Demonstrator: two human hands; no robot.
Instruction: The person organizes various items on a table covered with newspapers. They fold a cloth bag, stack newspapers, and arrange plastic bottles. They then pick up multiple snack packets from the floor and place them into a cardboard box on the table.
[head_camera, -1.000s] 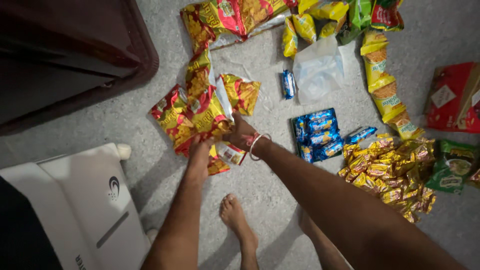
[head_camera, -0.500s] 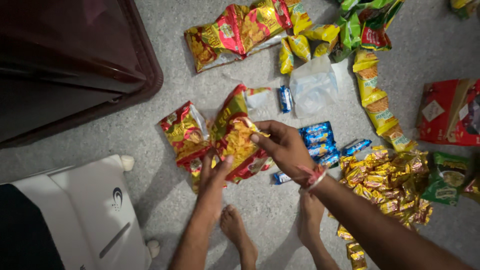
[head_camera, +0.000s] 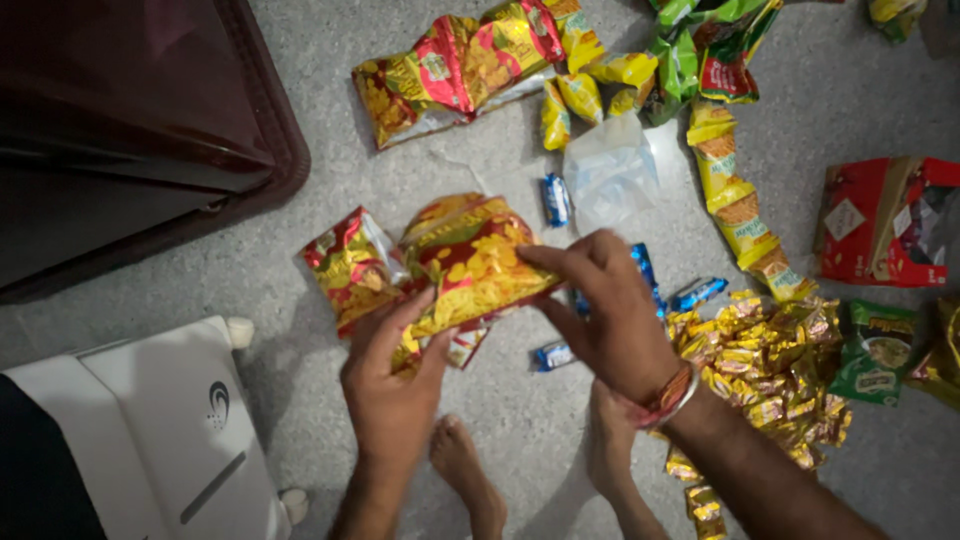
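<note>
Single head view, looking steeply down from standing height at grey floor (head_camera: 420, 170); own feet at bottom edge.

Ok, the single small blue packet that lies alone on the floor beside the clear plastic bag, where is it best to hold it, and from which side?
Probably from above, pinching the small blue packet across its two long edges at mid-length. It lies flat and upright in the view, with bare grey floor on its left; the clear plastic bag sits close on its right, so lean in from the left.

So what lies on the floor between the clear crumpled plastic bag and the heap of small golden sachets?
Head view: blue biscuit packets, partly hidden behind the right hand.
</note>
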